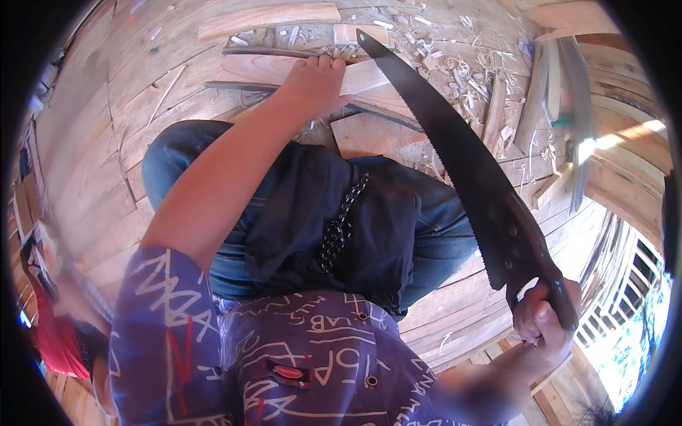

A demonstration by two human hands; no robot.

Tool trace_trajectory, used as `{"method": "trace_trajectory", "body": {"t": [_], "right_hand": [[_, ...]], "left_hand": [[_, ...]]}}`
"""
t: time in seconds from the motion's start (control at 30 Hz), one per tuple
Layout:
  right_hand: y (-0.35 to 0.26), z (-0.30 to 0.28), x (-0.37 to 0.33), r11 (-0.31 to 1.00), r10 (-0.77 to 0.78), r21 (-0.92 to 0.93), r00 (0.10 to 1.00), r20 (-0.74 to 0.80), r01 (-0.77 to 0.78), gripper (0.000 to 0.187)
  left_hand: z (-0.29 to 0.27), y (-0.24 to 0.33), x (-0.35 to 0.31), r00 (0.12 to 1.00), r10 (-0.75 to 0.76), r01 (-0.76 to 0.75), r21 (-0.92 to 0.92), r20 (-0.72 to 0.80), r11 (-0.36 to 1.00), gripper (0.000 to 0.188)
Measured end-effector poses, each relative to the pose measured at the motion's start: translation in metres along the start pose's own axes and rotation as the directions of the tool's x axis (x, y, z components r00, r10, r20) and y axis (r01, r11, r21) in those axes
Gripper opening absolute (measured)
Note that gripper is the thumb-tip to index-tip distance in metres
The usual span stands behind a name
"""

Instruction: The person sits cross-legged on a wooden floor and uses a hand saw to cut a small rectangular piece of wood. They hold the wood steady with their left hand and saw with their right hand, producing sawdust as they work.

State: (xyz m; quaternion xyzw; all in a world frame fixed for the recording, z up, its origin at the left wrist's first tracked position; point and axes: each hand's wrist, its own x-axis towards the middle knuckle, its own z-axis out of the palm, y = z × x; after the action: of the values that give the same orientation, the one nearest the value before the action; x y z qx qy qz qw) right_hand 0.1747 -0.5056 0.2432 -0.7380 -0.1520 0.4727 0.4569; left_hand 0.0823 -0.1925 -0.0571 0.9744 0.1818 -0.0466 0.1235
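Note:
In my right hand (545, 319) is the dark handle of a handsaw (462, 160), with my fingers wrapped round the grip. The long toothed blade slants up and away to the left. Its rounded tip hangs near the far end of a pale piece of wood (366, 77). My left hand (316, 86) is closed over that pale piece, knuckles up, pressing it down on a wider reddish board (256, 69). From this angle I cannot tell whether the blade touches the wood. My palm and thumb hide part of the pale piece.
Wood shavings (462, 85) and offcuts litter the plank floor (142, 64). Another board (270, 20) lies farther off, and a short slab (383, 135) lies close to my knees. Planks (625, 135) are stacked on the right. A person in red (60, 326) is at the far left.

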Motion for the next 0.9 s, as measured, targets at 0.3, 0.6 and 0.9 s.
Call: {"method": "trace_trajectory", "body": {"t": [0.3,0.6,0.9], "right_hand": [[0.003,0.005,-0.028,0.985,-0.154,0.054,0.981,-0.119,0.161,0.041],[0.001,0.008,-0.025,0.995,-0.075,0.064,0.992,-0.098,0.082,0.043],[0.003,0.004,-0.024,0.97,-0.238,0.055,0.971,0.036,0.236,0.031]], "left_hand": [[0.006,-0.004,0.003,0.997,0.011,-0.013,-0.026,-0.072,1.0,0.054],[0.002,0.001,0.004,0.999,0.004,-0.004,0.0,-0.035,1.0,0.053],[0.002,-0.002,0.005,0.999,0.015,-0.015,-0.012,-0.031,1.0,0.053]]}}
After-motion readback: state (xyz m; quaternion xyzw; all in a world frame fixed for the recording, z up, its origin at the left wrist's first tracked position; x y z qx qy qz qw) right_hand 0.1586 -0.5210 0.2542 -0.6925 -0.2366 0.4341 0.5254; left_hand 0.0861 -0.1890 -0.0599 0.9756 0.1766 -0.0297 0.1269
